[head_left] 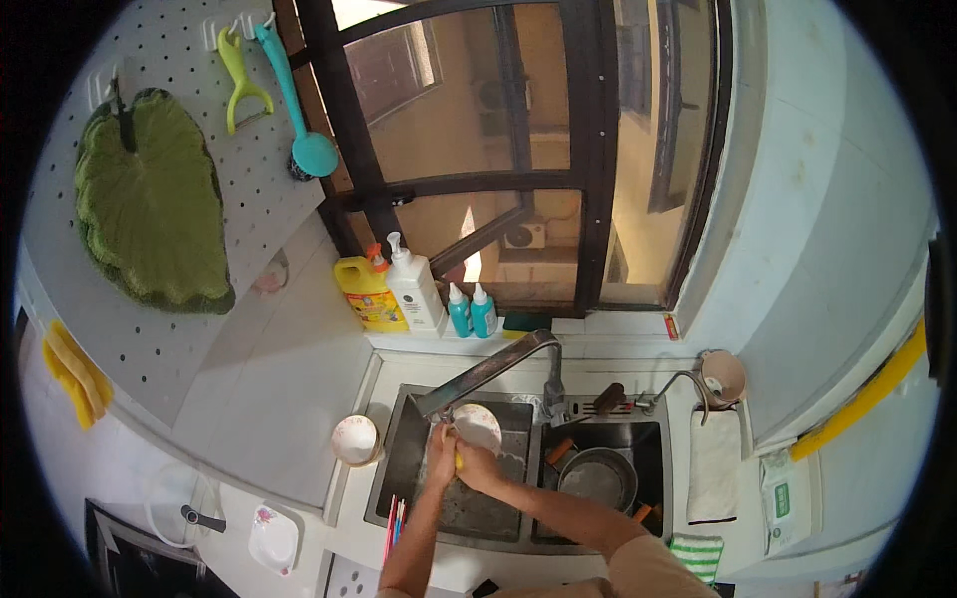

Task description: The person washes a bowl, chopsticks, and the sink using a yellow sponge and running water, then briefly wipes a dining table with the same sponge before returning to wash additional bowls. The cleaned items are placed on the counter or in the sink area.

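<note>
Over the left basin of the steel sink (399, 478), my left hand (441, 456) and my right hand (480, 468) are close together with fingers curled. Between them shows a bit of a yellow sponge (459, 460), mostly hidden by the fingers, and both hands are closed on it. Just beyond them a white patterned bowl (478, 426) rests in the basin, partly covered by my hands. The outlet of the metal faucet (488, 374) hangs right above my fingers. I cannot tell whether water runs.
A pan (598, 478) occupies the right basin. Another bowl (356, 440) stands on the counter left of the sink, and a white dish (273, 539) farther left. Soap bottles (415, 289) line the window ledge. A folded towel (713, 465) lies at right.
</note>
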Motion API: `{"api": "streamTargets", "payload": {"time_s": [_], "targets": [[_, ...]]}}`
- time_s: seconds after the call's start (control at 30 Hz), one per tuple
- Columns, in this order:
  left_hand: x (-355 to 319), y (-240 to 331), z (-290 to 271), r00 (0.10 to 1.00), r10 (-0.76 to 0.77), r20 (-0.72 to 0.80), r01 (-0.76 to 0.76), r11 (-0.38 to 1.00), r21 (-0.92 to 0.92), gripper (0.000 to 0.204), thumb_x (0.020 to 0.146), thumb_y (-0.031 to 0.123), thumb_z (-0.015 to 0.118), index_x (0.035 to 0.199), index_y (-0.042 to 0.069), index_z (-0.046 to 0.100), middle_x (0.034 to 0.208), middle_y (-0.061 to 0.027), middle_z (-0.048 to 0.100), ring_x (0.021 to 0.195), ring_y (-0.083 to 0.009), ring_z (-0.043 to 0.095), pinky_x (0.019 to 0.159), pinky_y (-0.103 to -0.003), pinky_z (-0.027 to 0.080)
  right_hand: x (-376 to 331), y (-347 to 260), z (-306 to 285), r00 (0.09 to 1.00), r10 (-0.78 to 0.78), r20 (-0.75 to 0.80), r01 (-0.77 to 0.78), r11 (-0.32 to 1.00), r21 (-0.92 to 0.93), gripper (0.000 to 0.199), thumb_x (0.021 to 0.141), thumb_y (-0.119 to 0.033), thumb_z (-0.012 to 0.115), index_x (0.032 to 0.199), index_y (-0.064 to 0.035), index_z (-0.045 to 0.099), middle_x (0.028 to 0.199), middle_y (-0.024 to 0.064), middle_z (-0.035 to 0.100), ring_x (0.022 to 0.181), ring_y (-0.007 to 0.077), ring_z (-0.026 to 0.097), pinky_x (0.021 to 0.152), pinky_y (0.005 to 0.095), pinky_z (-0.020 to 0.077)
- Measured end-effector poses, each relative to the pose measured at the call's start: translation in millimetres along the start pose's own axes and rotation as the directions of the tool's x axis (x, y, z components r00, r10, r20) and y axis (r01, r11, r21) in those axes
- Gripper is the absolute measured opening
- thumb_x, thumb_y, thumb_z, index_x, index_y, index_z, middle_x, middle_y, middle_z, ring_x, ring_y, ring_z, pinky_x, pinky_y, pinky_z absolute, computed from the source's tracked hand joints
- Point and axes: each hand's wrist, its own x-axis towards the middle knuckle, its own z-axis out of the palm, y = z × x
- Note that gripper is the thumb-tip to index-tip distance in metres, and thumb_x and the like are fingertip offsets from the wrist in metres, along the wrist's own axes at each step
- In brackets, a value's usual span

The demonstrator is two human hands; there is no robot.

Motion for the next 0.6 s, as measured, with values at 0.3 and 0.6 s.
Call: {"api": "streamTargets", "payload": {"time_s": [0.3, 0.6], "targets": [[-2.9, 26.7, -1.3, 0.990, -0.138, 0.025, 0.140, 0.981, -0.131, 0.050, 0.083, 0.033, 0.046, 0.127, 0.011, 0.036, 0.108, -0.0055, 0.051, 0.084, -0.0165, 0.053, 0.062, -0.034, 0.046, 8.7, -4.6, -11.6, 0.998, 0.055, -0.022, -0.052, 0.993, 0.108, 0.029, 0.071, -0.008, 0.058, 0.100, -0.0052, 0.054, 0.087, 0.0198, 0.059, 0.083, 0.0373, 0.057, 0.070, 0.0454, 0.0435], [-14.6, 17.1, -0.1, 0.974, -0.214, 0.076, 0.226, 0.869, -0.440, 0.050, 0.085, 0.031, 0.050, 0.128, 0.009, 0.036, 0.108, -0.0093, 0.052, 0.093, -0.0163, 0.054, 0.067, -0.029, 0.048, -4.3, -1.4, -28.9, 0.969, -0.231, 0.083, 0.240, 0.964, -0.118, 0.031, 0.075, -0.011, 0.058, 0.105, -0.0112, 0.052, 0.096, 0.0130, 0.060, 0.081, 0.0349, 0.058, 0.069, 0.0428, 0.0458]]}}
